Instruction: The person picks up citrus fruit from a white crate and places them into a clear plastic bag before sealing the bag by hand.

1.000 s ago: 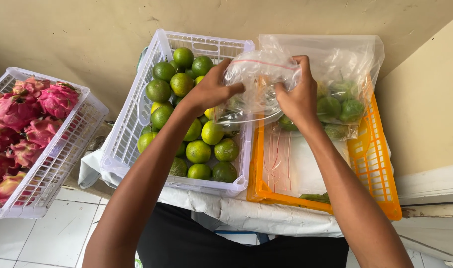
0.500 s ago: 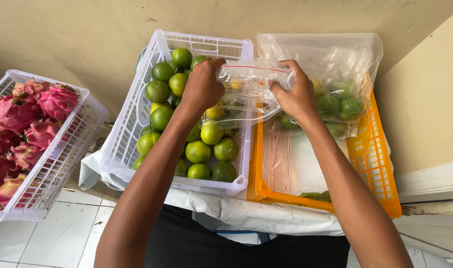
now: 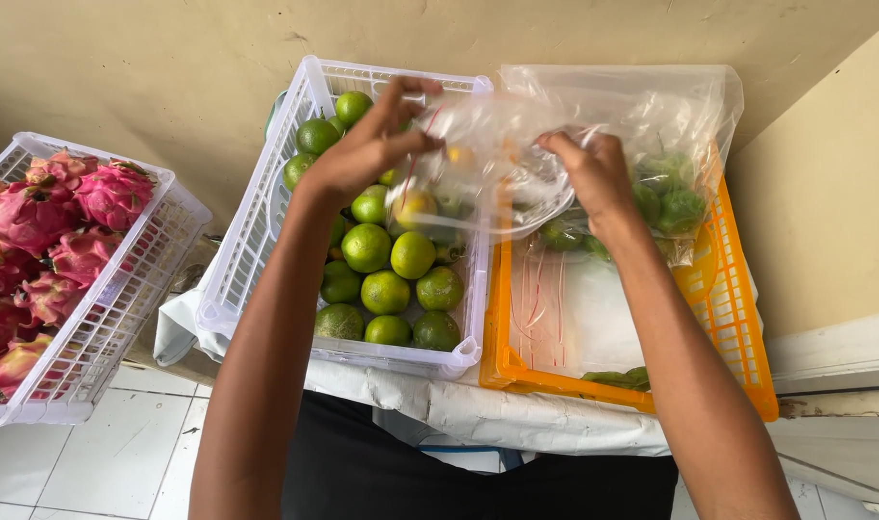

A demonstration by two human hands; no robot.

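At the top centre of the frame, the left hand (image 3: 367, 149) and the right hand (image 3: 593, 173) each pinch an edge of a clear plastic bag (image 3: 483, 173), stretched between them above the white basket (image 3: 251, 260) of green citrus fruits (image 3: 389, 260). The bag seems to hold a yellowish fruit, though the film blurs it. An orange basket (image 3: 733, 327) sits right; dragon fruits (image 3: 44, 221) lie far left.

Fruit stall: crates of limes (image 3: 391, 279) and dragon fruit (image 3: 44, 226).

Table with fruit crates
A cloth-covered table (image 3: 516, 419) carries a white lime crate (image 3: 256, 250) beside an orange crate (image 3: 738, 327).
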